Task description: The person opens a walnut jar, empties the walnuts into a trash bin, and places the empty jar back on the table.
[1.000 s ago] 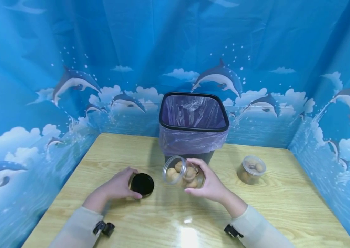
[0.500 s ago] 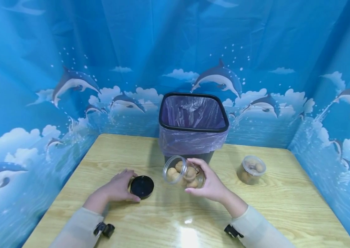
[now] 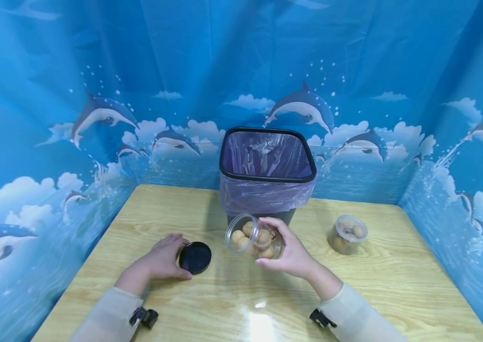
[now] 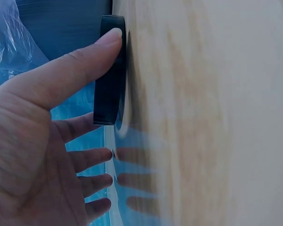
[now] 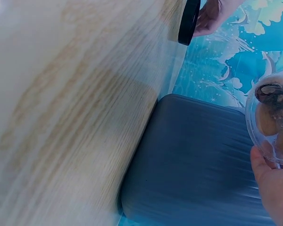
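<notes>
My left hand [image 3: 162, 259] pinches a round black lid [image 3: 196, 258] between thumb and forefinger at the left of the table. In the left wrist view the lid [image 4: 109, 75] stands right at the tabletop, and the other fingers reach down beside it. My right hand [image 3: 290, 251] grips a clear jar [image 3: 241, 233] above the table, in front of the bin. The jar is uncapped and tilted, its mouth to the left. Several round, light brown balls [image 3: 263, 239] lie inside it. Near the jar's base, the right wrist view also shows a dark, wrinkled piece [image 5: 273, 94].
A dark bin [image 5: 193, 160] with a purple liner [image 3: 263, 194] stands behind the jar at the table's back edge. To the right is a clear tub [image 3: 347, 233] with brown pieces in it. Blue dolphin-print cloth [image 3: 181, 71] surrounds the wooden table [image 3: 395, 270].
The black lid has shifted slightly left and toward me, and its face has tipped to show more of the rim. My right hand and the jar have hardly moved.
</notes>
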{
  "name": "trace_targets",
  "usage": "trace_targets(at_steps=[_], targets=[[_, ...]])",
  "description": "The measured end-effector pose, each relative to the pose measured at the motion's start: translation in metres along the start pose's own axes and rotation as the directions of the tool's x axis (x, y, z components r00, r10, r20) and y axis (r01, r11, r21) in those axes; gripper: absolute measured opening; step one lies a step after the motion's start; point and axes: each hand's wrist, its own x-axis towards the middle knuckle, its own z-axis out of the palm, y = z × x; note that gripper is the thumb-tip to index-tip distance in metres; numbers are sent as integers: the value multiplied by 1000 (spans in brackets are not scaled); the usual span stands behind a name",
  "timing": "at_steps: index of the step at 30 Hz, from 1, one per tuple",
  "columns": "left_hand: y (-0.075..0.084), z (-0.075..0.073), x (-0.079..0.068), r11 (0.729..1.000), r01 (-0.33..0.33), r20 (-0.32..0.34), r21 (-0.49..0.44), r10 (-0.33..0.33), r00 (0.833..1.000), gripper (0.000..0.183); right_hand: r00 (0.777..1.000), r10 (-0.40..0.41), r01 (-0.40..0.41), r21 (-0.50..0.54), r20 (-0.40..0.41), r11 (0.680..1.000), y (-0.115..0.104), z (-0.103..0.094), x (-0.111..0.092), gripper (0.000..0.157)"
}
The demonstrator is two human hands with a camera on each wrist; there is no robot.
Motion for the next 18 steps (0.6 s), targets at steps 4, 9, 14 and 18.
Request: trace_targets(at_steps=[4,9,14,18], targets=[[0,0,0,1000,2,-5,1,-2,1000,86,1000,5,-5,0,-4,1000,-2,-1,1,86],[0,1,0,1000,3,-8,0,-3,1000,85,1000,-3,3,-7,-8,1000,2,-1,1,85],[-1,1,0,1000,-3,-8,0,3,1000,88,1000,21,-21,-16,-18,1000,23,0,-3,92],[-2,1,1,1000,-17,-14,7,17,1000,92,1000,17,-17,-14,-21,1000,23,-1,-4,91]])
